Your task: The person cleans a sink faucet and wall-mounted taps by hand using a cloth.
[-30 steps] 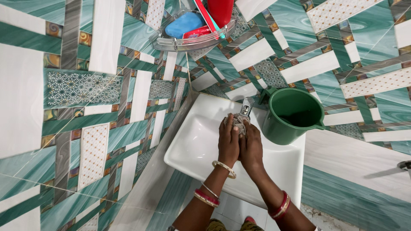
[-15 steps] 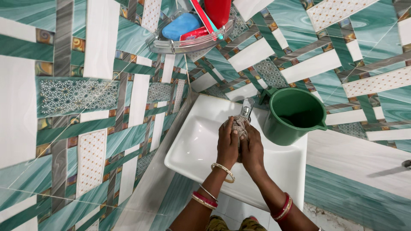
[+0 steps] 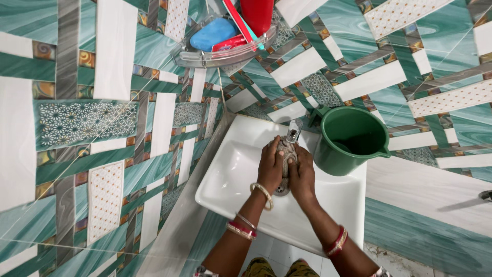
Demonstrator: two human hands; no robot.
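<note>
Over a white wall sink (image 3: 230, 177), my left hand (image 3: 270, 165) and my right hand (image 3: 302, 172) press together around a small grey-brown scrubbing pad (image 3: 287, 154). Both hands grip the pad just below the chrome tap (image 3: 293, 131). The sink drain (image 3: 281, 191) shows under my wrists. Bangles sit on both wrists.
A green bucket (image 3: 351, 138) stands on the sink's right edge beside the tap. A clear corner shelf (image 3: 220, 51) above holds a blue soap, a red tube and a red cup. Green and white patterned tiles cover both walls. A metal fixture (image 3: 485, 195) juts out at far right.
My hands have kept squeezing the pad under the tap and shifted slightly lower and closer together. The view has tilted a little; the drain now shows.
</note>
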